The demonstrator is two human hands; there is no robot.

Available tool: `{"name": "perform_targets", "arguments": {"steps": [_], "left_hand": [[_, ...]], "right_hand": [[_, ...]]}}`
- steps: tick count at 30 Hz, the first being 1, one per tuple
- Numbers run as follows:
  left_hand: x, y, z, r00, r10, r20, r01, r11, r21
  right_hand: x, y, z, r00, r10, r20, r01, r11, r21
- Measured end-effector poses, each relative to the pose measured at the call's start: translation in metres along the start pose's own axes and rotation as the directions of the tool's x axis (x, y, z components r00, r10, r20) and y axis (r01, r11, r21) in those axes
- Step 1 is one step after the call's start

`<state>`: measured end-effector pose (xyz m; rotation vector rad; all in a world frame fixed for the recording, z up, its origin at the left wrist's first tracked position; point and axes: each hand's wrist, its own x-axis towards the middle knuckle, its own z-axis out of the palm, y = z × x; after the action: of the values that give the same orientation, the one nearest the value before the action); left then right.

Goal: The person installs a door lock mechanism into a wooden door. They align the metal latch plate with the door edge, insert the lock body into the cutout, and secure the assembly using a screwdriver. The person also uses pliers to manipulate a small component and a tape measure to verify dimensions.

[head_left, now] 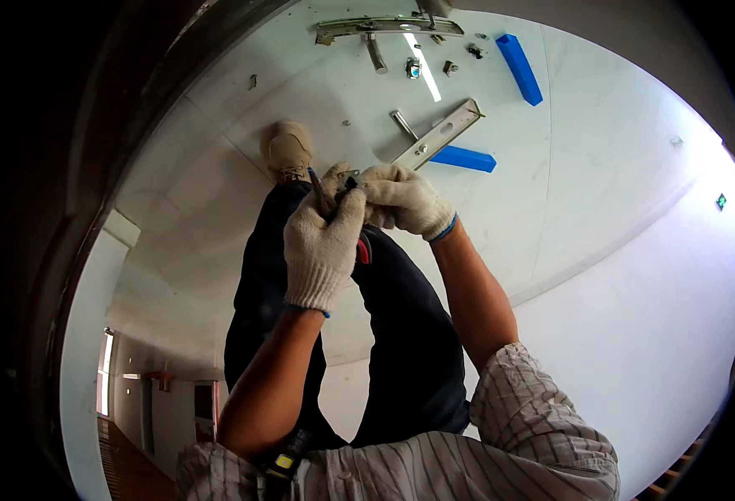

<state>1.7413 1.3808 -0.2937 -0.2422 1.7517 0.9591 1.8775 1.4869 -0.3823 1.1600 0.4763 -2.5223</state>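
Observation:
In a white knit glove, my left hand [324, 242] is closed around a slim dark tool [324, 196]. A red-and-black grip [364, 248] shows below the fingers; whether it belongs to that tool I cannot tell. My right hand [405, 199], gloved the same way, meets the left with its fingertips pinched together. Between both hands is a small metal and black part [350, 180], mostly covered by the gloves. Just beyond them, a long door handle plate with a lever [444, 134] lies on the floor, touching a blue bar-shaped piece [467, 159].
Farther off lies a second door handle plate [384, 27] with its lever. Small metal parts [415, 68] are scattered near it, and another blue bar [519, 69] rests to the right. My shoe [289, 149] stands left of my hands. A white wall [634, 342] rises at the right.

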Motion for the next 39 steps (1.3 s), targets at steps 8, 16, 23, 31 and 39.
{"name": "perform_targets", "arguments": {"steps": [8, 16, 23, 31, 39], "left_hand": [[-0.051, -0.042, -0.013, 0.974, -0.141, 0.176, 0.171, 0.971, -0.167], [-0.221, -0.055, -0.036, 0.944, -0.123, 0.305, 0.187, 0.964, -0.19], [-0.395, -0.12, -0.061, 0.993, -0.108, 0.054, 0.121, 0.883, -0.454], [-0.549, -0.226, -0.102, 0.993, -0.066, -0.097, -0.025, 0.687, -0.726], [-0.667, -0.396, -0.214, 0.97, 0.148, -0.194, -0.24, 0.443, -0.864]], "right_hand": [[-0.079, 0.011, 0.052, 0.948, -0.081, -0.307, -0.03, 0.94, -0.34], [-0.231, 0.047, 0.159, 0.963, -0.136, -0.232, -0.045, 0.769, -0.637], [-0.337, 0.145, 0.233, 0.974, -0.226, 0.014, 0.115, 0.442, -0.889], [-0.414, 0.272, 0.312, 0.991, -0.101, 0.09, 0.115, 0.272, -0.956], [-0.436, 0.459, 0.432, 0.989, 0.006, 0.15, 0.149, 0.117, -0.982]]}}
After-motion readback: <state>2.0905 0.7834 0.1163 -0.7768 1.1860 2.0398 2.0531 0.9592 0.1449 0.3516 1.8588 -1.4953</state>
